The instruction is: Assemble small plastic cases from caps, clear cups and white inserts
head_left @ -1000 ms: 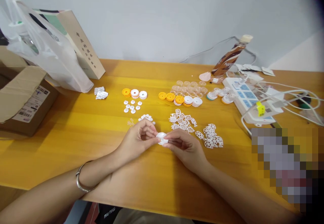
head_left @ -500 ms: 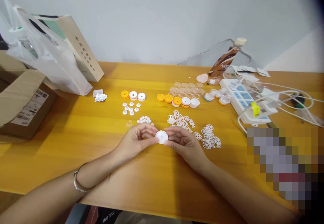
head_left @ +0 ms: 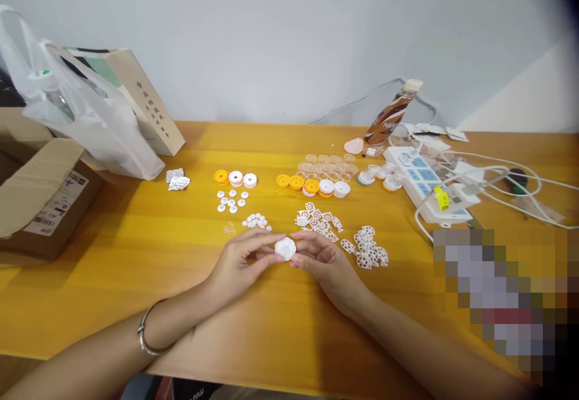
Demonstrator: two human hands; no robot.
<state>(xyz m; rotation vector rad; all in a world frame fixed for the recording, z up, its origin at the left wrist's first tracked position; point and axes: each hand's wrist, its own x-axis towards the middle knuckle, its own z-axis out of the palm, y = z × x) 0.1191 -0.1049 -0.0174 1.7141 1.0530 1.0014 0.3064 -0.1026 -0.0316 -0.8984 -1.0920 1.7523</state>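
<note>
Between my two hands, a small round white plastic piece (head_left: 285,249) is held above the table, its flat face turned toward me. My left hand (head_left: 244,261) pinches its left edge between thumb and fingers. On the opposite edge, my right hand (head_left: 328,270) grips it the same way. Just beyond my hands lie a cluster of small white domed pieces (head_left: 257,220) and a heap of white spoked plastic parts (head_left: 319,219). Another heap of spoked parts (head_left: 371,246) is right of my right hand. Further back are orange round cases (head_left: 296,183) and white round cases (head_left: 341,189).
Clear round cups (head_left: 330,168) stand behind the cases. At right are a power strip (head_left: 425,177) with tangled white cables and a brown drink bottle (head_left: 392,113). Crumpled foil (head_left: 178,180), a plastic bag (head_left: 104,116) and a cardboard box (head_left: 54,207) occupy the left side.
The white piece stays in both hands, its face looking slightly different, as if turned a little. The whole view has shifted slightly, with the table's contents appearing lower and further left.
</note>
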